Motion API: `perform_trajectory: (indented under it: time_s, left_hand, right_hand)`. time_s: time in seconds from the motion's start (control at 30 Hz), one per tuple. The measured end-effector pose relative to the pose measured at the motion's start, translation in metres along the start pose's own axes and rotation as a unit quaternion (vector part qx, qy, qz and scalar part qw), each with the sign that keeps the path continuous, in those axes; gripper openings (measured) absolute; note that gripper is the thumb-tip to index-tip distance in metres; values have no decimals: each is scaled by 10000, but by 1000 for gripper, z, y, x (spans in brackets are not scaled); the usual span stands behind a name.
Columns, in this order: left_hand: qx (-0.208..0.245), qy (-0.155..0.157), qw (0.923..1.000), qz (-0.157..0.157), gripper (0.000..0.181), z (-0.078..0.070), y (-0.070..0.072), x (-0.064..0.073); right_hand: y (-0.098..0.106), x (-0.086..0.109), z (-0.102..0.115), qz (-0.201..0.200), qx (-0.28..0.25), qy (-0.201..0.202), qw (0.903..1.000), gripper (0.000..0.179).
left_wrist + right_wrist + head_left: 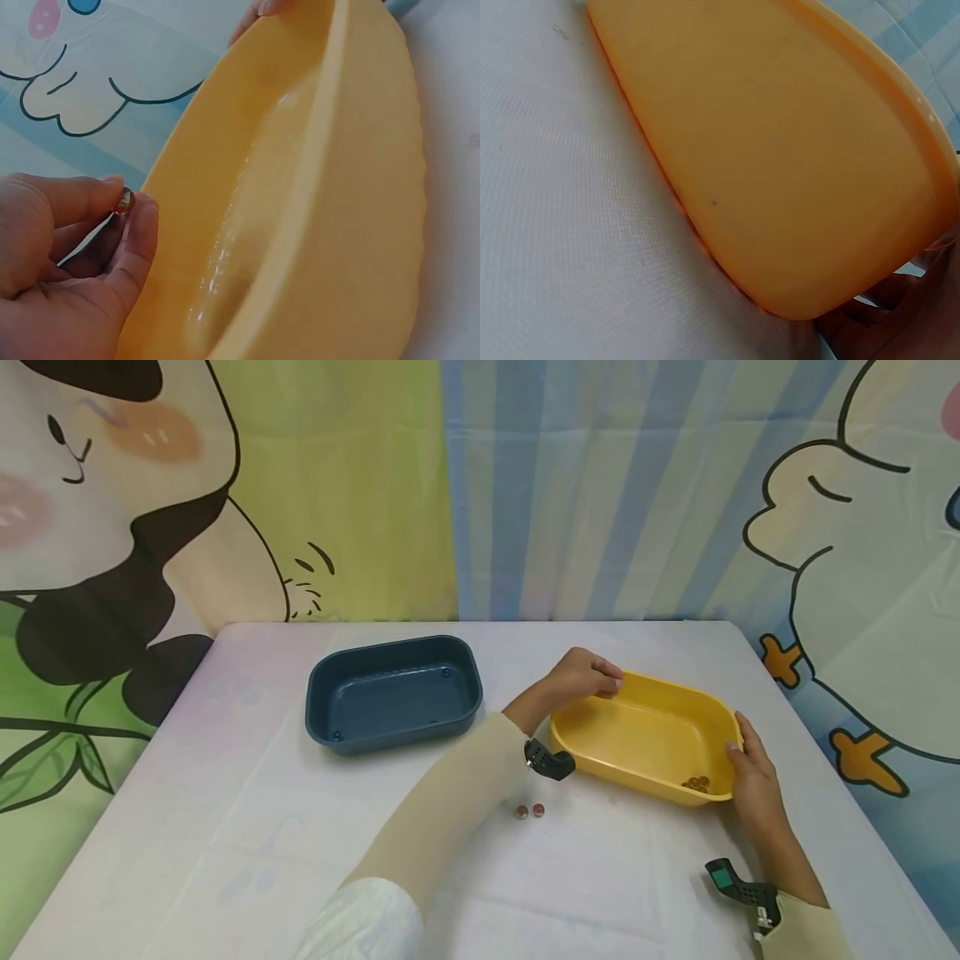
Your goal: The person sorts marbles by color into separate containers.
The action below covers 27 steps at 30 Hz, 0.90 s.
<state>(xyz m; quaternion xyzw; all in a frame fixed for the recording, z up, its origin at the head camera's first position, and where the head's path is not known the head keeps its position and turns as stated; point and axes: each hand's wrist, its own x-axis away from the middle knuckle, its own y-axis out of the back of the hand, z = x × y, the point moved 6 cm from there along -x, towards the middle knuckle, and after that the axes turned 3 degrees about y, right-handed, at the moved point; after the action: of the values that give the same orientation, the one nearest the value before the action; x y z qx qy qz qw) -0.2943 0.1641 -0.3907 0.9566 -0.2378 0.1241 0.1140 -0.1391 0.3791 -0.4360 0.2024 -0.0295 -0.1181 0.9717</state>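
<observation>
My left hand [587, 675] is over the far left edge of a yellow tub [637, 739]. Between its thumb and fingertip it pinches a small glass marble [124, 201] with reddish and pale colours. The right hand [756, 783] grips the tub's right end, thumb at the rim, fingers outside along the wall. Several brownish marbles [696, 784] lie gathered in the tub's near right corner. In the right wrist view the tub's outer wall [780, 165] fills most of the picture, with part of the hand at the lower right.
A dark blue tub [390, 739] stands to the left, with a few blue marbles [447, 672] inside. Two reddish marbles [538, 810] lie on the white tablecloth [247, 827] in front of the yellow tub. A printed curtain [600, 485] hangs behind the table.
</observation>
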Motion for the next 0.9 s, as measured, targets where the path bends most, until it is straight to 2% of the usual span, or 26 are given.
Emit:
perform_trajectory:
  time_s: [0.13,0.37,0.63,0.9]
  left_hand:
    - [-253,-91,9995,164,9,2,-2,1]
    - [-134,-323,9980,528,15,1,-6,3]
    - [-339,-413,9967,608,19,-1,-9,5]
    - [-529,-553,9955,559,19,-2,-4,9]
  right_hand:
    - [0,1,0,2,0,-54,10000,54]
    - [0,1,2,4,-9,12,10000,54]
    - [0,-1,1,9,18,-7,10000,54]
    - [0,-1,1,-1,-79,-90,9999,54]
